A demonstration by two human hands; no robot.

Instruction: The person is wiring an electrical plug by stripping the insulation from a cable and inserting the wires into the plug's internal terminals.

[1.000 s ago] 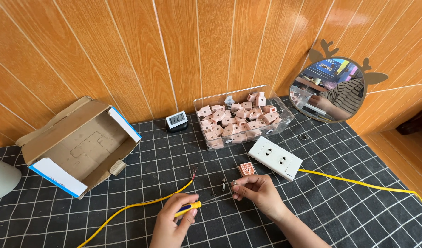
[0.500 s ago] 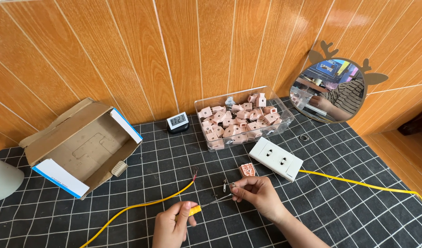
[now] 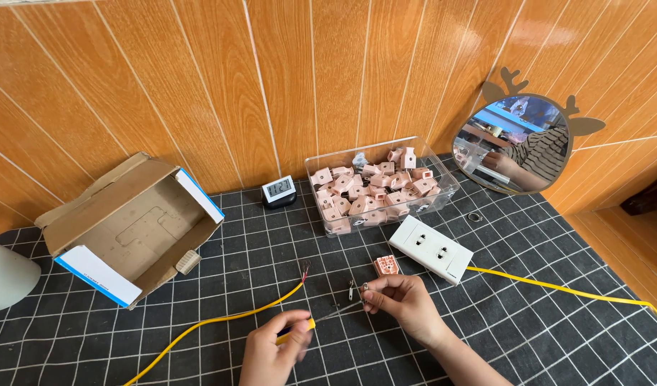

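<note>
My left hand (image 3: 275, 350) grips a small screwdriver (image 3: 321, 317) with a yellow handle, its thin shaft pointing right. My right hand (image 3: 403, 302) pinches a small metal part (image 3: 357, 289) at the screwdriver's tip, low in the middle of the view. Just above my right hand lies a small pink plastic piece (image 3: 387, 266). A yellow cable (image 3: 221, 318) with bared wire ends runs from the lower left and stops beside my left hand. A white double socket block (image 3: 431, 249) lies to the right, with a second yellow cable (image 3: 564, 289) leading off to the right edge.
A clear box (image 3: 450, 187) full of several pink plastic pieces stands at the back. An open cardboard box (image 3: 121, 221) sits at the left, a small digital clock (image 3: 279, 190) by the wall, a round mirror (image 3: 525, 143) at the right, a small metal ring (image 3: 474, 216) near it.
My left hand has slid slightly down and right along the screwdriver. The right hand holds almost still on the metal part.
</note>
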